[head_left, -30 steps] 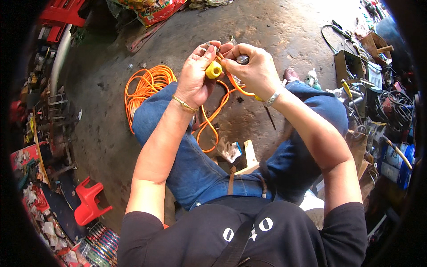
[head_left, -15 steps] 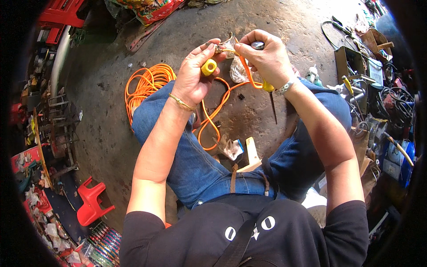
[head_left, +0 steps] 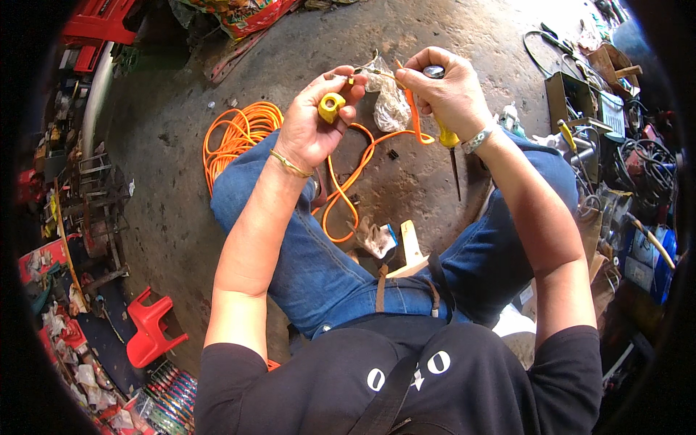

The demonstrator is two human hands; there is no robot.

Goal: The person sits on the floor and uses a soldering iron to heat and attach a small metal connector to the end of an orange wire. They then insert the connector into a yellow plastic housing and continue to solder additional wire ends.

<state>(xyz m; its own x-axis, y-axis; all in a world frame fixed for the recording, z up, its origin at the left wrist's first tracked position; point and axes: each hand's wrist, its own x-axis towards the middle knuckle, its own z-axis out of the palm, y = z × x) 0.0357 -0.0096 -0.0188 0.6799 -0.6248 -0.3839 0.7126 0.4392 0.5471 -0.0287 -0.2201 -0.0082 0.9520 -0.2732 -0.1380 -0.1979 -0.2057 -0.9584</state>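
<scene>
My left hand [head_left: 304, 130] is closed around a yellow hollow plastic fitting [head_left: 330, 107], perhaps a plug cover. Its fingertips pinch a small part, too small to make out. Thin wire seems to run between the fingertips of both hands. My right hand [head_left: 453, 94] pinches the end of an orange cable [head_left: 415, 119] between thumb and forefinger. That same hand also keeps a screwdriver [head_left: 449, 136] in its palm, yellow handle showing and dark shaft pointing down toward the floor.
Coiled orange cable [head_left: 254, 123] lies by my left knee. A clear plastic bag [head_left: 392, 110] rests on the concrete floor beyond my hands. Between my legs are a glove [head_left: 375, 238] and a wooden piece [head_left: 412, 246]. Tools and a metal box [head_left: 567, 101] crowd the right; a red stool [head_left: 152, 330] stands left.
My hands have drawn slightly apart, the right one moving right with cable and screwdriver. The yellow fitting has tilted in my left hand and shifted a little left.
</scene>
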